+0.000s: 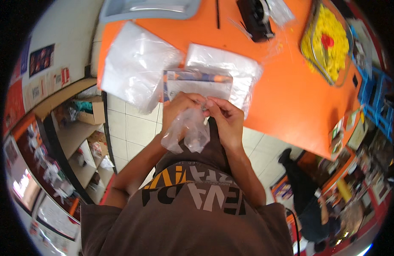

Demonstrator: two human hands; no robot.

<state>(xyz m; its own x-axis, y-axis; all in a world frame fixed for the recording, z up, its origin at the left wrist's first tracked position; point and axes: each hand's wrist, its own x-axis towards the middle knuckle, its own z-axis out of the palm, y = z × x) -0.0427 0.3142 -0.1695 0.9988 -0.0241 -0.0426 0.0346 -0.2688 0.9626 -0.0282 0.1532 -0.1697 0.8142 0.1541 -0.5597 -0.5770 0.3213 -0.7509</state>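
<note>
A thin, crumpled, clear plastic bag [189, 130] hangs in front of my shirt, just off the table's near edge. My left hand [182, 106] is closed on its upper part. My right hand [224, 115] pinches at the same spot, thumb and forefinger meeting the left fingertips. Just beyond the hands lies a flat white packet with a dark blue and orange border [198, 84]. It rests partly on a stack of clear plastic bags [224, 62]. Left of it, another larger stack of clear plastic sheets or bags [139, 59] overhangs the table edge.
On the orange table [286, 102] stand a grey-blue tray [148, 13], a black tape dispenser [255, 21] and a clear container [318, 64] of yellow pieces with a red item on top. Shelves [77, 141] line the left. Another person [310, 209] is at lower right.
</note>
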